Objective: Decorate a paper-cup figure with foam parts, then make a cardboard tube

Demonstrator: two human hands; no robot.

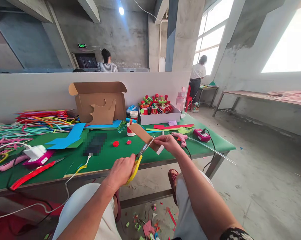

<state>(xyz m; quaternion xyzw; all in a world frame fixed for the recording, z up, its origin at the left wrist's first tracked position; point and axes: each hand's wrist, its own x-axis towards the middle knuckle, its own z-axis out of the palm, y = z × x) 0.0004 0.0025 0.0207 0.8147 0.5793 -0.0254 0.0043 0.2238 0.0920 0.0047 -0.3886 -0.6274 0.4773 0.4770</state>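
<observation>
My left hand [122, 170] is closed around the yellow handles of a pair of scissors [134, 172]. Their blades point up and to the right, lying across a brown cardboard strip [140, 134]. Near its right end, my right hand [167, 143] pinches this strip between thumb and fingers. A small white piece [160, 149] shows just under those fingers; whether it is joined to the cardboard I cannot tell. Behind the strip stands a red and white paper cup [130, 130]. Two red discs, one a round cap [115, 144], lie on the green table [105, 163].
A pink glue gun [180, 138] and a purple power socket [202, 135] lie right. A white box [160, 119] holds several colourful figures. An open cardboard box [100, 100] stands behind; pipe cleaners [45, 120] and a red knife [32, 175] are left. Paper scraps [148, 228] litter the floor.
</observation>
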